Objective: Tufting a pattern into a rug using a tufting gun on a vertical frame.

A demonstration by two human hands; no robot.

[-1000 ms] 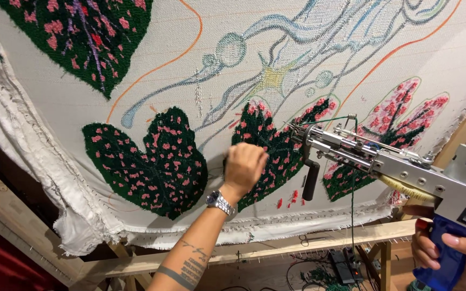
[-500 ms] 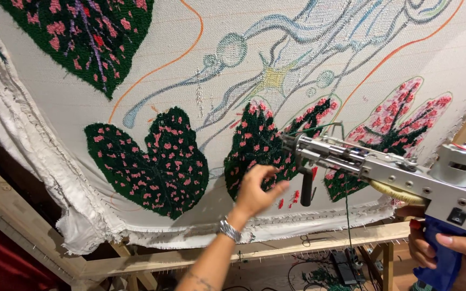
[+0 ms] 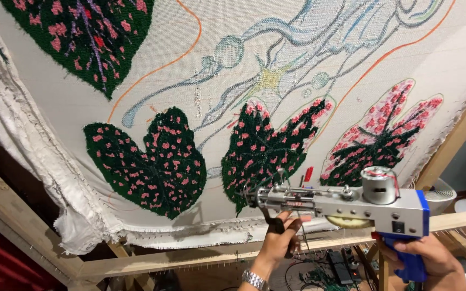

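Observation:
A grey metal tufting gun (image 3: 351,203) with a blue handle points left, its needle tip just in front of the stretched white cloth (image 3: 276,48). My right hand (image 3: 427,258) grips the blue handle at the lower right. My left hand (image 3: 282,237), with a silver watch on the wrist, holds the gun's black front grip from below. Just behind the tip is the middle tufted leaf (image 3: 265,151), dark green with pink spots. A similar leaf (image 3: 152,161) lies to its left and a pinker leaf (image 3: 384,134) to its right.
The cloth is stretched on a wooden frame (image 3: 190,258) with tack strips along the lower beam. A larger tufted leaf (image 3: 93,37) fills the upper left. Cables and a power strip (image 3: 341,267) lie on the floor below. A white fan (image 3: 440,194) stands at right.
My left hand left the middle leaf, dropped down and took the gun's front grip. The gun moved down and left, away from the right-hand leaf.

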